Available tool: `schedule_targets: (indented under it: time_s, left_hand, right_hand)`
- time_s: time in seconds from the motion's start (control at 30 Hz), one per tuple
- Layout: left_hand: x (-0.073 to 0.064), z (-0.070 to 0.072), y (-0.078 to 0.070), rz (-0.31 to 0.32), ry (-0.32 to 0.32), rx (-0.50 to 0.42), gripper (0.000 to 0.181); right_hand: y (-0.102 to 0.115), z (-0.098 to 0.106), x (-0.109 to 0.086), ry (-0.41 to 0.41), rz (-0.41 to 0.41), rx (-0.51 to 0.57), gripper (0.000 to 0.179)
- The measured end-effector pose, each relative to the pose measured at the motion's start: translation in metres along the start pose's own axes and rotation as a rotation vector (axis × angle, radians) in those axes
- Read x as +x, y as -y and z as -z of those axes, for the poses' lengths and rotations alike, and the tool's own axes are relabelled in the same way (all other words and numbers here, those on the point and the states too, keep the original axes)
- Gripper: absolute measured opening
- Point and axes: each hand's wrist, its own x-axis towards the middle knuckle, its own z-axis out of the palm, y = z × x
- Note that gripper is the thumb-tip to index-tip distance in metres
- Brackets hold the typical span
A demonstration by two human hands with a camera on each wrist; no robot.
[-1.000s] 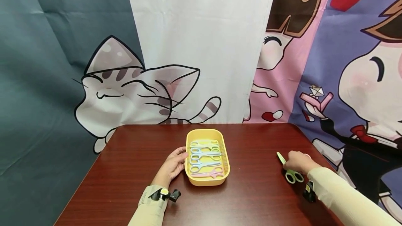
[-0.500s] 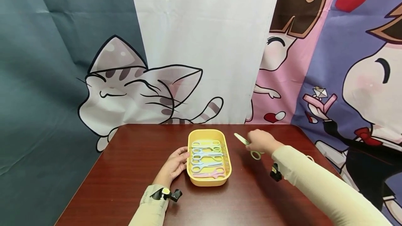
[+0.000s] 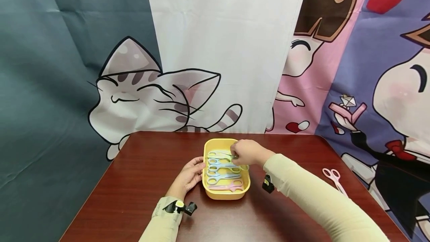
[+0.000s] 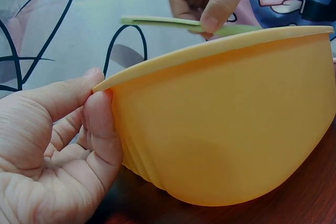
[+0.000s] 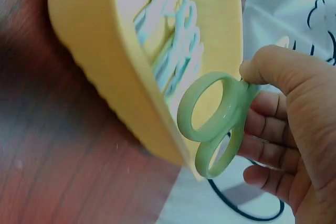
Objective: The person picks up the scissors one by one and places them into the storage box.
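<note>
A yellow plastic basket [image 3: 226, 196] stands on the table with several pastel scissors inside. My left hand [image 3: 189, 176] pinches its left rim between thumb and fingers, plain in the left wrist view [image 4: 58, 135]. My right hand [image 3: 250, 152] is over the basket's far right part, holding green scissors [image 5: 240, 106] between thumb and fingers. Their handle loops point toward the right wrist camera, and the left wrist view shows the blades above the rim. Blue scissors [image 3: 223, 177] and pink scissors [image 3: 230, 187] lie in the basket. My right hand hides part of the basket's far end.
Another pair of pink scissors [image 3: 337, 184] lies on the dark red table [image 3: 151, 160] at the right, partly covered by the right sleeve. A cartoon-printed curtain [image 3: 215, 47] hangs behind the table's far edge.
My right hand has carried the green scissors leftward from the table's right side to over the basket, uncovering the pink scissors there. My left hand has kept its hold on the rim.
</note>
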Motion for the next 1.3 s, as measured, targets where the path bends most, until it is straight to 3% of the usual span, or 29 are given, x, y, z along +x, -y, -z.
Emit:
schedule_targets:
  time_s: [0.2, 0.33, 0.67, 1.0, 1.3]
  left_hand:
    - [0.0, 0.0, -0.001, 0.002, 0.011, 0.012, 0.022]
    - [0.0, -0.001, 0.0, 0.004, -0.003, 0.012, 0.021]
    - [0.0, 0.0, 0.0, 0.0, 0.012, -0.006, 0.021]
    - [0.001, 0.0, -0.001, 0.015, -0.005, -0.002, 0.026]
    - [0.0, 0.0, -0.001, 0.02, -0.011, 0.007, 0.024]
  right_hand:
    - [0.016, -0.012, 0.007, 0.017, 0.133, 0.004, 0.023]
    - [0.021, -0.023, 0.009, 0.06, 0.172, -0.009, 0.025]
    - [0.023, -0.051, 0.008, 0.085, 0.162, -0.057, 0.026]
    - [0.022, -0.061, 0.008, 0.039, 0.177, -0.112, 0.022]
    - [0.024, -0.058, 0.005, 0.042, 0.14, -0.107, 0.019]
